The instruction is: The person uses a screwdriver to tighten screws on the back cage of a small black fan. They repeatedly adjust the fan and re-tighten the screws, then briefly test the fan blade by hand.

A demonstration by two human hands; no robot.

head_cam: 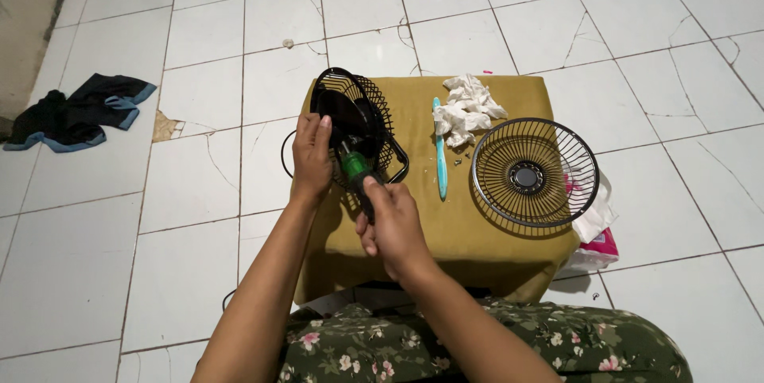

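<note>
A small black fan body [350, 116] with its rear wire guard stands on a mustard-yellow stool [485, 224]. My left hand [310, 156] grips the fan's left side and steadies it. My right hand [391, 220] is closed on a screwdriver with a green and black handle [356, 168], its tip pointing into the back of the fan. The detached round front grille [533, 172] lies flat on the stool's right side.
A teal toothbrush [439, 148] and crumpled white tissue [465, 108] lie mid-stool, with tiny screws beside them. A tissue pack [597, 232] sits on the floor at right. Dark cloth [76, 112] lies on the cracked white tiles at left. My floral-clad lap [477, 347] is below.
</note>
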